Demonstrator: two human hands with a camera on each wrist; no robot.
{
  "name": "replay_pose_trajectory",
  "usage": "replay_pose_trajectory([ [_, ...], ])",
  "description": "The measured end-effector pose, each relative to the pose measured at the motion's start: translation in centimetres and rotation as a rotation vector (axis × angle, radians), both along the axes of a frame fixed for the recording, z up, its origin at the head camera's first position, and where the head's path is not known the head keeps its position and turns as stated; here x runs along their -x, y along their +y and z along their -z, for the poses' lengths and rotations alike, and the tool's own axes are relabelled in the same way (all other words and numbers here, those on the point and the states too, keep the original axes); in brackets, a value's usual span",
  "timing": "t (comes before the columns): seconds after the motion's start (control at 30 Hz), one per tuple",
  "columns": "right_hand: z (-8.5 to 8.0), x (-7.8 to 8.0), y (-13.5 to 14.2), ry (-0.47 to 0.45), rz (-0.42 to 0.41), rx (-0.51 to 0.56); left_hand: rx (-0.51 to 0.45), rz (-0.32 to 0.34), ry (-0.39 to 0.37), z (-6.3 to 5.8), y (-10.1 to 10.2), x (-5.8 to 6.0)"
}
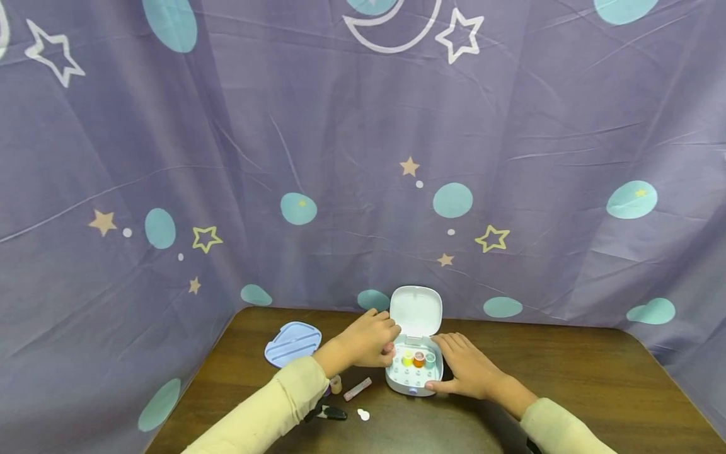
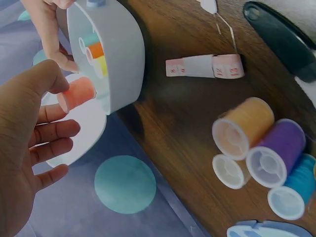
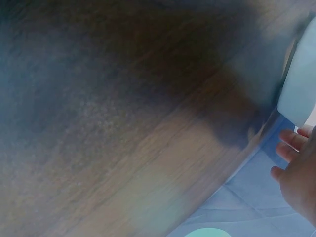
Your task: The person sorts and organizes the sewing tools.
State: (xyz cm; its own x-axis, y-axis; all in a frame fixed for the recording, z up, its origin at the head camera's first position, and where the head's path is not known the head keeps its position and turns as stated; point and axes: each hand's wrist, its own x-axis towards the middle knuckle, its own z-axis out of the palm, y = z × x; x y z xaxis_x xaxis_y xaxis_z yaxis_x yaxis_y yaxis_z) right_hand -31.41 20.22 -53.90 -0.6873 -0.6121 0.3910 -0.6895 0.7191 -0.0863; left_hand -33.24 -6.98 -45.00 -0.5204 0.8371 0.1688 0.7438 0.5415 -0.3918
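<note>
Left hand [image 1: 368,340], mine: thumb and forefinger pinching one coral thread spool [image 2: 79,95], the remaining fingers spread and holding nothing.
Right hand [image 1: 467,371], mine: fingers extended along the right side of the sewing box [image 2: 129,54], thumb at its front rim; grasp released, laid against the box.
Coral spool, position: at the left end of the spool row, just beside the yellow spool [image 1: 408,358]. Long axis roughly parallel to those of the seated spools, one end turned toward the box floor. Whether it touches a peg, I cannot tell. My left hand is the nearer; my right is across the box. I judge that alignment of spool to peg to be the relation that counts.
Box, contents: yellow, orange [image 1: 418,359] and mint [image 1: 430,360] spools side by side; bare pegs [image 1: 406,381] in front of them. Lid [image 1: 416,312], one, raised at the back.
Left of the box, on the table [image 1: 561,378]: one pink-and-white measuring tape [image 2: 205,66], folded; one small white piece [image 1: 363,414] with a thin wire; one black-handled tool [image 1: 332,413], kind uncertain; peach [image 2: 244,128], purple [image 2: 276,153] and blue [image 2: 294,187] spools lying together, with a small pale bobbin [image 2: 231,172] beside them.
Farther left: one light-blue tray [image 1: 292,344].
Behind: purple curtain [image 1: 351,151], patterned with stars.
</note>
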Motion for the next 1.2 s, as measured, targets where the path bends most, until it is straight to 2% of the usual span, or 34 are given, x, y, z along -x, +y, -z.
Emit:
replay_pose_trajectory([
  [0.33, -0.1, -0.1, -0.1, 0.020, 0.000, 0.005, 0.069, -0.028, -0.025, 0.5, 1.3, 0.8],
  [0.53, -0.3, -0.2, 0.0, 0.017, 0.010, -0.009, 0.109, -0.005, -0.003, 0.4, 2.1, 0.6],
  [0.9, -0.4, -0.5, 0.0, 0.006, 0.023, -0.022, 0.238, 0.002, 0.070, -0.5, 3.9, 0.5],
  [1.2, -0.3, -0.5, 0.0, 0.009, 0.021, -0.009, 0.307, -0.050, 0.010, -0.5, 4.6, 0.5],
])
